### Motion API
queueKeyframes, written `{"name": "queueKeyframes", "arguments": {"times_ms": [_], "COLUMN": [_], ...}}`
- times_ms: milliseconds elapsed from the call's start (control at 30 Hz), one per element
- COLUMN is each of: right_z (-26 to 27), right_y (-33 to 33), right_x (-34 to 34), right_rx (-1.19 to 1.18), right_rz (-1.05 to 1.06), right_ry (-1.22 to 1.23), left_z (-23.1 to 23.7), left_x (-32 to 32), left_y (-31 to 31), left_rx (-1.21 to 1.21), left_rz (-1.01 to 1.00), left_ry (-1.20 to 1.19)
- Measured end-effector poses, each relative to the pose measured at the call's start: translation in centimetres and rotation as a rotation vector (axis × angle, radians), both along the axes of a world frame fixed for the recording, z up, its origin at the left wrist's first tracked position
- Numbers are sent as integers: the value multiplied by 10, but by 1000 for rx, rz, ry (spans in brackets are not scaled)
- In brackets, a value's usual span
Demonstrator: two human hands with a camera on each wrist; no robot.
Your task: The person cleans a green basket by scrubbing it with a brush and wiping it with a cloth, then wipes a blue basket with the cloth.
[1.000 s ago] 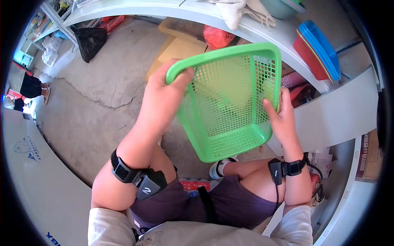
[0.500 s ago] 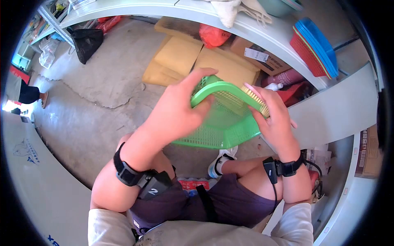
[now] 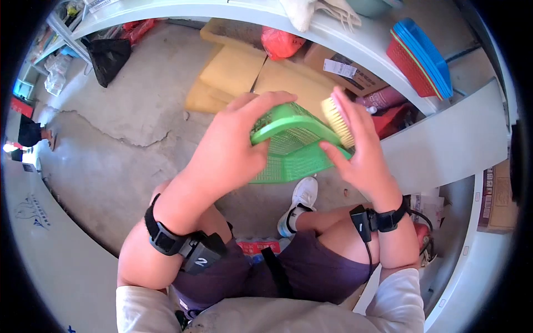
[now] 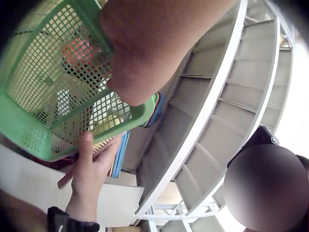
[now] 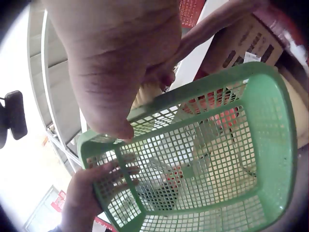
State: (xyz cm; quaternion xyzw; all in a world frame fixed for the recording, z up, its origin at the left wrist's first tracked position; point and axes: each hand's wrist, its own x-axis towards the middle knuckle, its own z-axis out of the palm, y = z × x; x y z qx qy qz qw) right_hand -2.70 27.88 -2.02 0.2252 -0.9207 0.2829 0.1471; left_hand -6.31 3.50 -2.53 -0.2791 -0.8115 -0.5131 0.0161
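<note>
In the head view my left hand (image 3: 227,141) grips one end of a green plastic mesh basket (image 3: 297,161), thumb inside and fingers over the outside. My right hand (image 3: 363,158) holds a scrub brush (image 3: 337,123) with pale yellow bristles and a pink back. Its bristles face the basket's outer wall, while the right thumb lies at the rim. The basket is held tilted above the floor, in front of my knees. From the right wrist, the bristles (image 5: 146,94) show just behind the rim, and left-hand fingers (image 5: 116,176) show through the mesh.
Yellow folded sheets (image 3: 233,72), a red plastic bag (image 3: 282,43) and a cardboard box (image 3: 358,69) lie beyond the basket. Stacked blue and red baskets (image 3: 425,58) stand on the white shelf (image 3: 222,12). A black bag (image 3: 108,60) hangs at left; another person's foot shows there.
The basket has tipped from showing its open inside to a flatter tilt. The brush has come into view in my right hand and has shifted up along the basket's outer side.
</note>
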Motion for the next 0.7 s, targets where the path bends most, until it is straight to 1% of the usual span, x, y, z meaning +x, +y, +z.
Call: {"name": "queueKeyframes", "arguments": {"times_ms": [100,200,300,367,433,500,700], "right_z": [-2,-5,-5,-14,-19,-20,-18], "right_y": [3,5,0,-1,-3,-1,-11], "right_x": [-3,-3,-2,-2,-3,-3,1], "right_rx": [-89,-41,62,-68,-113,-70,-26], "right_rz": [-28,-5,38,67,89,104,32], "right_ry": [8,-29,-105,-165,-201,-216,-266], "left_z": [-2,-3,-6,-5,-2,-7,-9], "left_x": [2,3,4,6,7,8,9], "left_y": [0,-3,-4,-3,-4,-5,-9], "left_rx": [-7,-46,-55,-54,-56,-23,2], "left_rz": [22,25,27,31,37,57,120], "left_ry": [-15,-11,15,-10,-76,-81,-144]}}
